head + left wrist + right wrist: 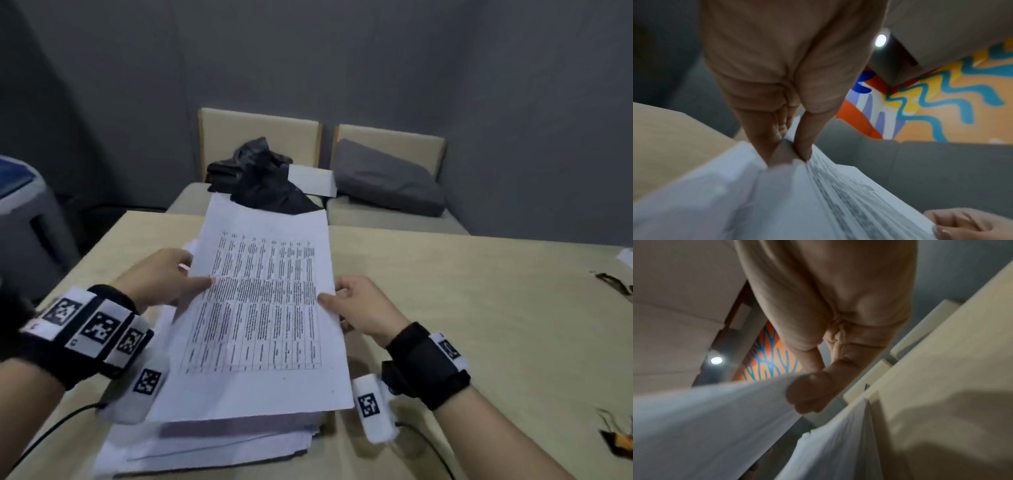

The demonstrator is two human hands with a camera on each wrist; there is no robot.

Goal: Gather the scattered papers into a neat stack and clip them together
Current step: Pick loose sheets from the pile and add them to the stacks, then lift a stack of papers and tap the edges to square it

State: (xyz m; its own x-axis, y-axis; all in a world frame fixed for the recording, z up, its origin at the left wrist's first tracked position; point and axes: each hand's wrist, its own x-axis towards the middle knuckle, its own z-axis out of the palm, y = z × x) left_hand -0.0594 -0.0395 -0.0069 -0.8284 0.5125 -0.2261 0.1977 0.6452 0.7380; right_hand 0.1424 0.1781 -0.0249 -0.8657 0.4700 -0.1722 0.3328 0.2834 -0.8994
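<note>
A white sheaf of papers [260, 308] with a printed table on top is lifted above the beige table [479, 308]. My left hand [164, 277] pinches its left edge, thumb on top and fingers beneath, as the left wrist view shows with the papers [818, 194] close up. My right hand [356, 308] pinches the right edge, thumb on top; in the right wrist view the fingers [809, 392] press under the papers [705, 426]. More loose sheets [212, 442] lie unevenly on the table below the held sheaf. Small dark clips [613, 282] lie at the table's right edge.
Two beige chairs [260, 137] stand beyond the table, one with black clothing [263, 178] and a white box [311, 180], the other with a grey cushion [387, 178]. A grey bin [24, 219] is at the left. An orange item [616, 442] lies near the right edge.
</note>
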